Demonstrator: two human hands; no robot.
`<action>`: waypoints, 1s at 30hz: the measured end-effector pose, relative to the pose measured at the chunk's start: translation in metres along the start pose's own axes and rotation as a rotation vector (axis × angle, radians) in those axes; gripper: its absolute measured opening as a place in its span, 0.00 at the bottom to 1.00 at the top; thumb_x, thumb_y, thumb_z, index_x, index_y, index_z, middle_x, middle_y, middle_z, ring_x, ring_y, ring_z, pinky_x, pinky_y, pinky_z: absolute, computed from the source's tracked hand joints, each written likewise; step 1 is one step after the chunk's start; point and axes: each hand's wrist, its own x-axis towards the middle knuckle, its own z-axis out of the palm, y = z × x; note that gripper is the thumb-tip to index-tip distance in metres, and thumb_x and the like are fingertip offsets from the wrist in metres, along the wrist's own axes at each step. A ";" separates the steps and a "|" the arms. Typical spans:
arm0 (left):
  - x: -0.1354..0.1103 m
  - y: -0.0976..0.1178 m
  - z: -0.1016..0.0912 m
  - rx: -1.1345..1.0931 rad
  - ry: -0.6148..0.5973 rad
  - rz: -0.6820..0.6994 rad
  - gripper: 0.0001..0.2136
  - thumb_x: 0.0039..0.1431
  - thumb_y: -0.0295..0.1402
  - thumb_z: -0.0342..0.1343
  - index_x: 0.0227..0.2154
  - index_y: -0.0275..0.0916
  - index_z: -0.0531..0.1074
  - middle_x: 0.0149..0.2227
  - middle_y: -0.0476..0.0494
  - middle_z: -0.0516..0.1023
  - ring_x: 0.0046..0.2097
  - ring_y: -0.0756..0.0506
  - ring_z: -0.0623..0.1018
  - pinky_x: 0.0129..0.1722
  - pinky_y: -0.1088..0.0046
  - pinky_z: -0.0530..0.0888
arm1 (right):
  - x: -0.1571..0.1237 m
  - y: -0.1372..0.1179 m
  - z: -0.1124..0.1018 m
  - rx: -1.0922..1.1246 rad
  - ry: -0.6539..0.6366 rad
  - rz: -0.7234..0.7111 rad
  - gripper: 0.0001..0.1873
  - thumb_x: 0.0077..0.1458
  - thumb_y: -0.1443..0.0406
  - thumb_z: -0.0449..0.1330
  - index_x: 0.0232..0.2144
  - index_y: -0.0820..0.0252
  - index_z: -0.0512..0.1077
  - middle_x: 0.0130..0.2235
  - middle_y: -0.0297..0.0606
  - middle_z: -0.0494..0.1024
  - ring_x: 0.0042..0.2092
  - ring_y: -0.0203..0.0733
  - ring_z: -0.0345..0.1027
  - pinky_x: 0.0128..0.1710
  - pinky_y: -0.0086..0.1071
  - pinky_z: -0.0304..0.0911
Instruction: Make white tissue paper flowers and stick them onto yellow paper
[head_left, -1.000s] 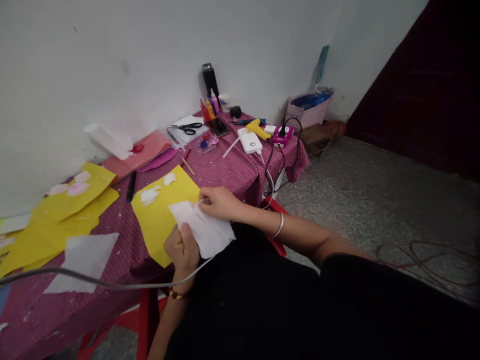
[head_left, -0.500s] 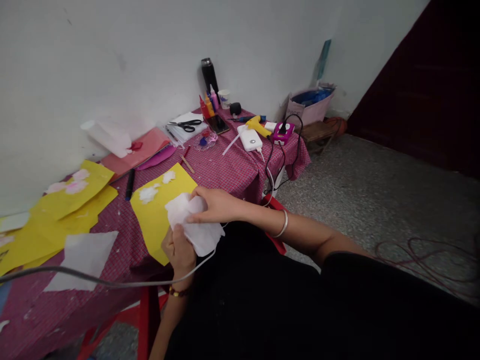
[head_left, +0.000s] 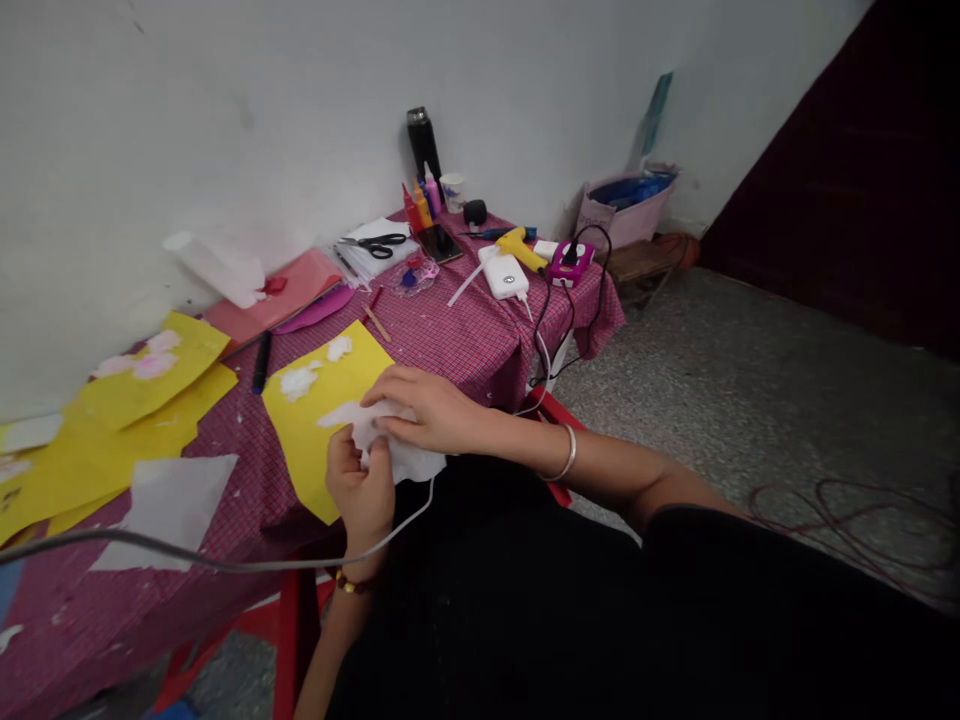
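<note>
A white sheet of tissue paper (head_left: 414, 462) is between my hands, over the near edge of a yellow sheet (head_left: 306, 445). My left hand (head_left: 361, 492) grips its left side, thumb up and fingers curled. From the right, my right hand (head_left: 431, 408) reaches across the top with bent fingers closed on the tissue; its fingertips are partly hidden. On the yellow sheet lie white fluffy tufts (head_left: 298, 383), clear of both hands. A pale cable (head_left: 405, 525) crosses in front of my left wrist.
On the checked tablecloth (head_left: 450, 340) lie more yellow sheets (head_left: 90, 445), white paper (head_left: 176, 500), a black marker (head_left: 261, 362), scissors (head_left: 381, 245), a white power bank (head_left: 503, 274) and a yellow glue gun (head_left: 520, 248). Paint bottles (head_left: 418, 207) stand by the wall.
The tissue paper has folded down and shows less of its surface. My right hand has flattened over it, and my left thumb has moved up and right.
</note>
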 end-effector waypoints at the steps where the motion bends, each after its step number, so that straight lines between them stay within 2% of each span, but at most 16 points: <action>1: 0.000 0.000 0.000 -0.004 -0.013 -0.006 0.14 0.55 0.36 0.56 0.45 0.38 0.72 0.42 0.43 0.77 0.42 0.46 0.77 0.43 0.69 0.73 | 0.000 0.000 0.001 -0.001 0.000 0.001 0.12 0.59 0.68 0.54 0.46 0.64 0.69 0.48 0.44 0.73 0.51 0.41 0.66 0.53 0.35 0.62; 3: -0.002 0.002 0.001 -0.040 -0.038 -0.035 0.14 0.57 0.36 0.53 0.45 0.39 0.72 0.43 0.42 0.78 0.43 0.45 0.77 0.43 0.69 0.74 | 0.001 0.000 0.001 0.000 -0.009 0.014 0.12 0.59 0.68 0.54 0.45 0.64 0.69 0.47 0.44 0.73 0.50 0.41 0.66 0.52 0.35 0.62; 7: -0.005 0.010 0.004 -0.234 -0.127 -0.190 0.13 0.58 0.35 0.50 0.42 0.38 0.74 0.42 0.42 0.78 0.42 0.45 0.77 0.41 0.70 0.75 | 0.001 0.000 0.001 0.012 -0.012 0.025 0.11 0.59 0.67 0.54 0.44 0.63 0.70 0.46 0.43 0.74 0.49 0.41 0.67 0.50 0.36 0.63; 11: -0.006 0.017 0.005 -0.343 -0.104 -0.268 0.12 0.56 0.34 0.52 0.40 0.39 0.75 0.40 0.43 0.79 0.39 0.47 0.77 0.39 0.73 0.74 | 0.001 -0.001 0.001 0.016 0.024 0.052 0.08 0.58 0.67 0.56 0.40 0.64 0.70 0.42 0.42 0.75 0.45 0.39 0.68 0.47 0.34 0.63; 16: -0.007 0.024 0.003 -0.292 -0.106 -0.243 0.12 0.58 0.40 0.54 0.38 0.38 0.75 0.36 0.45 0.77 0.34 0.49 0.74 0.34 0.74 0.73 | 0.000 -0.001 0.005 -0.025 0.029 0.056 0.09 0.62 0.64 0.53 0.35 0.63 0.70 0.39 0.41 0.75 0.43 0.38 0.68 0.45 0.33 0.63; 19: -0.007 0.029 0.002 -0.208 -0.108 -0.170 0.11 0.59 0.41 0.54 0.32 0.38 0.75 0.30 0.48 0.74 0.31 0.50 0.71 0.31 0.76 0.70 | -0.001 -0.001 0.007 -0.097 0.007 0.011 0.10 0.62 0.66 0.50 0.35 0.63 0.71 0.39 0.43 0.76 0.43 0.39 0.68 0.46 0.33 0.62; 21: -0.007 0.031 0.002 -0.148 -0.085 -0.131 0.12 0.60 0.40 0.54 0.28 0.37 0.73 0.26 0.50 0.71 0.29 0.51 0.68 0.29 0.77 0.67 | -0.001 -0.001 0.008 -0.118 0.000 0.038 0.10 0.60 0.68 0.51 0.34 0.64 0.72 0.38 0.43 0.76 0.41 0.39 0.68 0.45 0.33 0.62; 26: -0.007 0.032 -0.002 -0.102 -0.027 -0.195 0.13 0.59 0.41 0.53 0.24 0.37 0.71 0.22 0.51 0.66 0.25 0.51 0.64 0.23 0.77 0.63 | 0.001 0.002 0.008 0.098 0.084 0.281 0.11 0.56 0.72 0.50 0.33 0.63 0.72 0.35 0.37 0.77 0.38 0.34 0.69 0.41 0.29 0.61; 30: -0.008 0.031 -0.003 -0.099 -0.021 -0.201 0.15 0.58 0.41 0.53 0.21 0.38 0.67 0.21 0.52 0.63 0.25 0.52 0.62 0.23 0.77 0.63 | 0.002 0.002 0.003 0.211 0.086 0.294 0.09 0.58 0.68 0.52 0.36 0.63 0.72 0.36 0.36 0.77 0.37 0.33 0.69 0.40 0.28 0.61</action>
